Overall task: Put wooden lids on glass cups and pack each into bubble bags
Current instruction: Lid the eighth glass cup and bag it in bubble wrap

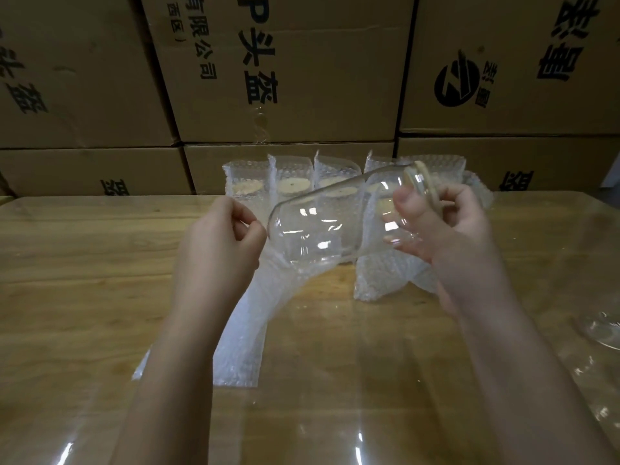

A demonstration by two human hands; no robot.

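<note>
Glass cup [322,226]: held in the air above the middle of the table, tilted, base toward 8 o'clock and mouth toward 2 o'clock.
Wooden lid [424,182]: seated on the cup's mouth, at the 2 o'clock end, just beyond the right thumb.
Right hand [446,223]: at 3 o'clock of the cup, gripping its upper wall; thumb laid across the near side of the glass, other fingers curled round the far side and seen through it.
Left hand [218,243]: at 9 o'clock of the cup, fingers curled, thumb pressed against forefinger, pinching the top edge of the bag.
Bubble bag [255,317]: drawn up from the table to the left hand, lower end lying flat toward 7 o'clock; upper edge just beside the cup's base, whether around it or only under it cannot be told.
Packed row [292,186]: at 12 o'clock, along the far table edge, upright bubble bags side by side, round pale lids showing through.
Loose bubble wrap [379,273]: on the table at 5 o'clock of the cup, crumpled, below the right hand.
Second glass [604,330]: at 4 o'clock, cut by the frame edge.
Table [84,263]: wood grain under a shiny clear cover.
Cardboard boxes [285,62]: stacked behind the table at 12 o'clock, printed in black.
</note>
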